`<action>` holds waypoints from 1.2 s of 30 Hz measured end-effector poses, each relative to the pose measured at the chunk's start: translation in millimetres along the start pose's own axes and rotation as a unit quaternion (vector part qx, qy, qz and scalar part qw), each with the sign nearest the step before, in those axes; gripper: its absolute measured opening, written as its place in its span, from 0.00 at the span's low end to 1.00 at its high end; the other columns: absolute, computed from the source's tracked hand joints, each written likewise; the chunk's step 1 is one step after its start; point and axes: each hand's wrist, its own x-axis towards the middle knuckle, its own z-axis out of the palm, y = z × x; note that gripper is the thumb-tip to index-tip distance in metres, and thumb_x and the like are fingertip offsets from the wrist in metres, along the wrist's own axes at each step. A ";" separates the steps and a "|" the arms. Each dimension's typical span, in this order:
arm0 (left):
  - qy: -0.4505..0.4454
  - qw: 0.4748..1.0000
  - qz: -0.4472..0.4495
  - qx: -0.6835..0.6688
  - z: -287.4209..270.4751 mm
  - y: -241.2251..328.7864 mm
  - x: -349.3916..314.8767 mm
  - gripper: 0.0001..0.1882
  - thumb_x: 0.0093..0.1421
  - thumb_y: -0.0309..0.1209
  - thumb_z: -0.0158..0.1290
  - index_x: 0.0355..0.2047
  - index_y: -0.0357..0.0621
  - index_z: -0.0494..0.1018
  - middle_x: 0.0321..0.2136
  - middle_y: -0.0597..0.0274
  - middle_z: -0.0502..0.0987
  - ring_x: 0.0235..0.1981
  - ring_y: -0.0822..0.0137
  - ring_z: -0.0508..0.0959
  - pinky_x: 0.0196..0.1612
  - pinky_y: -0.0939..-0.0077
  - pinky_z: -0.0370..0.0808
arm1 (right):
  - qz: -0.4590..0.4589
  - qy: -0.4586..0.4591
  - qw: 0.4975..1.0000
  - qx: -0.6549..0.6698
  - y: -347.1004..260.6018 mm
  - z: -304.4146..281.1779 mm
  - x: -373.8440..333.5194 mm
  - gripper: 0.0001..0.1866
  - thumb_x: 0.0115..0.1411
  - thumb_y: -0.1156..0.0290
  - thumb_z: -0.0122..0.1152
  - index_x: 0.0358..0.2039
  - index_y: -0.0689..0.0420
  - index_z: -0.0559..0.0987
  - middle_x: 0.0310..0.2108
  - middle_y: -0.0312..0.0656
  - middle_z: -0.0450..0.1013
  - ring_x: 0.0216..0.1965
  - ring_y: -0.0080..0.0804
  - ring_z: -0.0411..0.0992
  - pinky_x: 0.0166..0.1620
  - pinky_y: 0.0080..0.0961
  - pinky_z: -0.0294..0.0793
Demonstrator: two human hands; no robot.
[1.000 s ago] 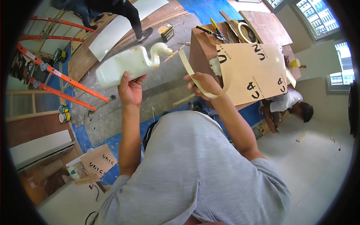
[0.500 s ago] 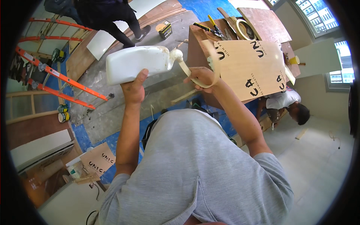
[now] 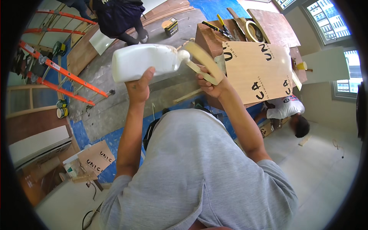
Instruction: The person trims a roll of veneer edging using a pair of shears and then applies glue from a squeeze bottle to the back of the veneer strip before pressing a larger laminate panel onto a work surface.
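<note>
A white plastic bottle (image 3: 143,59) lies tilted on its side in the air, with my left hand (image 3: 140,86) closed round its underside. Its stained nozzle (image 3: 183,55) points right and meets a thin pale strip (image 3: 206,60), bent back on itself in a loop. My right hand (image 3: 211,85) pinches the strip near its lower bend. Whether any liquid comes from the nozzle cannot be made out.
Right of my hands, a wood-coloured panel (image 3: 257,73) covers a brown workbench (image 3: 207,38) bearing pliers (image 3: 226,30) and a tape roll (image 3: 253,32). An orange ladder (image 3: 63,69) stands left. One co-worker (image 3: 119,19) stands beyond; another (image 3: 285,109) bends at the right.
The strip has turned, showing its broad face, and its loop has moved beside the nozzle. The bottle has shifted slightly right. The far co-worker has moved.
</note>
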 end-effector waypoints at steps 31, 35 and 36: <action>-0.013 0.997 0.058 -0.049 17.3 3.9 6.9 0.33 0.56 0.18 0.64 0.61 0.42 0.66 0.55 0.60 0.75 0.54 0.64 0.77 0.59 0.65 0.74 | -0.029 0.063 0.997 0.037 -7.0 24.1 -3.5 0.11 0.67 0.66 0.47 0.39 0.59 0.74 0.22 0.40 0.71 0.17 0.26 0.66 0.17 0.21 0.63; -0.021 0.998 0.058 -0.026 22.2 -3.1 5.6 0.32 0.56 0.20 0.65 0.61 0.40 0.67 0.53 0.60 0.76 0.53 0.65 0.77 0.60 0.67 0.72 | -0.049 0.039 0.998 -0.014 -3.9 22.8 -6.0 0.14 0.67 0.66 0.48 0.47 0.61 0.75 0.22 0.38 0.70 0.17 0.25 0.65 0.18 0.20 0.62; -0.022 0.998 0.059 -0.020 22.9 -3.0 4.7 0.32 0.56 0.20 0.65 0.60 0.39 0.67 0.53 0.60 0.77 0.53 0.65 0.77 0.60 0.67 0.72 | -0.049 0.048 0.997 -0.016 -4.1 25.0 -6.1 0.14 0.67 0.66 0.49 0.47 0.60 0.75 0.22 0.37 0.70 0.17 0.25 0.65 0.18 0.20 0.62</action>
